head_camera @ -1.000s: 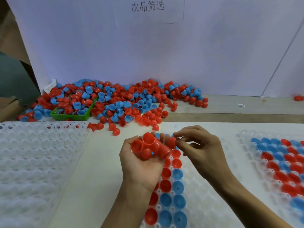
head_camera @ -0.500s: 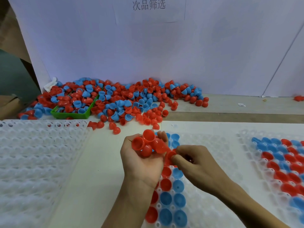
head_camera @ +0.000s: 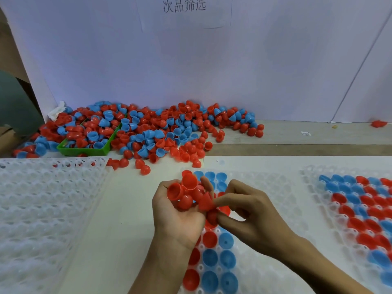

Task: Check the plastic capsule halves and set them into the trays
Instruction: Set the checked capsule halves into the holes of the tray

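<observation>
My left hand (head_camera: 180, 221) is cupped palm up and holds several red capsule halves (head_camera: 186, 192) above the middle tray (head_camera: 275, 209). My right hand (head_camera: 250, 217) pinches one red half (head_camera: 212, 216) between thumb and fingers, right beside the left hand's fingertips and low over the tray's red column. The tray's near columns hold red halves (head_camera: 209, 238) and blue halves (head_camera: 226, 241), open side up. A big loose pile of red and blue halves (head_camera: 169, 132) lies at the back of the table.
A green bin (head_camera: 84, 150) full of halves sits at the back left in the pile. An empty clear tray (head_camera: 42, 209) lies on the left. A tray partly filled with red and blue halves (head_camera: 360, 209) lies on the right. A white board stands behind.
My right hand has come down from the left hand's fingertips to the tray with one red half. The left hand has stayed nearly still with its handful.
</observation>
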